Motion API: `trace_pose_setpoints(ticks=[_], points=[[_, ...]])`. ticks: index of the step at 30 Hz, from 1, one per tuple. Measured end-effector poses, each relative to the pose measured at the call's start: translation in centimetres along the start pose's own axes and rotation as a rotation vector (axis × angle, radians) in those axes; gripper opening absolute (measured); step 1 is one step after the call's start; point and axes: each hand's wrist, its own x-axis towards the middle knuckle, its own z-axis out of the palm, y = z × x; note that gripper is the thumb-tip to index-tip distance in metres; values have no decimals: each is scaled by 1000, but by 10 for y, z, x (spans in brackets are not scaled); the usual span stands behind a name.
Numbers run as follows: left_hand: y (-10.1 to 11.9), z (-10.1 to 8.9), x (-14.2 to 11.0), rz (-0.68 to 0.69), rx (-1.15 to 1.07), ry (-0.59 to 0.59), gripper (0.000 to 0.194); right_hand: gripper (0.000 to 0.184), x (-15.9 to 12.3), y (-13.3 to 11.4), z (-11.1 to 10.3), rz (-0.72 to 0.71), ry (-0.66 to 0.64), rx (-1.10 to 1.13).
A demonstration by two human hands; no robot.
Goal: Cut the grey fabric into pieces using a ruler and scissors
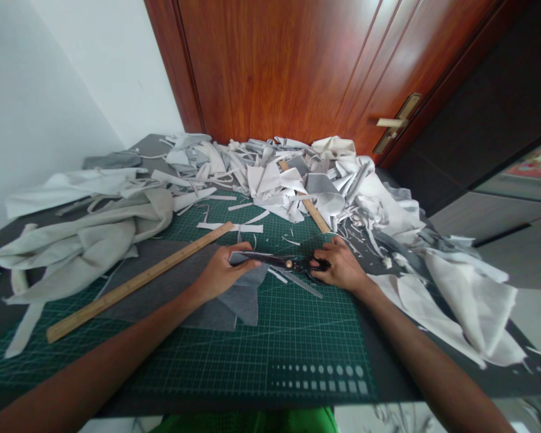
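My right hand [339,264] is closed round the handles of black scissors [289,263], whose blades point left. The blades lie along the edge of a grey fabric piece [247,294]. Thumb and fingers of my left hand [228,267] pinch that fabric near the blade tips. Beneath it, a larger grey fabric sheet [162,307] rests on the green cutting mat [311,343]. A wooden ruler [139,281] lies slantwise across the sheet, left of my left hand. Thin cut strips [304,284] are scattered below the scissors.
White and grey fabric scraps [270,180] are heaped along the back of the table, with a second wooden ruler [314,213] partly buried. Beige cloth [90,234] is bunched at left; white cloth [469,300] lies at right. A wooden door [270,66] stands behind.
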Motion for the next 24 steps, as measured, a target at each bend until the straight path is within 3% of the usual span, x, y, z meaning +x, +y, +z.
trace_pose_setpoints(ticks=[14, 21, 24], points=[[-5, 0, -1, -21, 61, 33, 29, 19, 0, 2, 2, -7, 13, 8], [-4, 2, -2, -85, 91, 137, 37, 19, 0, 2, 3, 27, 38, 59], [-2, 2, -1, -66, 98, 112, 36, 15, 0, -1, 1, 22, 30, 69]])
